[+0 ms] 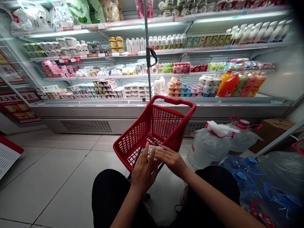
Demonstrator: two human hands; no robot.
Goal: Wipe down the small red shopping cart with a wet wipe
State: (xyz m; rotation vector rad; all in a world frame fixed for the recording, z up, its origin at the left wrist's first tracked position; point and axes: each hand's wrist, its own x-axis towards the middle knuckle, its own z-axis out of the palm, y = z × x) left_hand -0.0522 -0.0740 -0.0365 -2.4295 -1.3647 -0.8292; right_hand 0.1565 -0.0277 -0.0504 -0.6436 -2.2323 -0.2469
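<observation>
Both my hands meet over the near side of a red shopping basket cart (166, 122). Between them is a small white cloth or tissue (155, 148). My left hand (144, 169) points upward, its fingers against the left side of the white piece. From the right, my right hand (171, 160) lays its fingers across the same piece, pressing it toward my left hand. The cart's handle (173, 100) stands at the far side, touched by neither hand. Part of the white piece is hidden by my fingers.
A glass-doored refrigerated shelf (95, 110) with a black door handle (151, 57) spans the background. Large water bottles (209, 144) and blue-capped jugs (242, 175) stand at the right, near a cardboard box (273, 129). My knees frame the cart's near side.
</observation>
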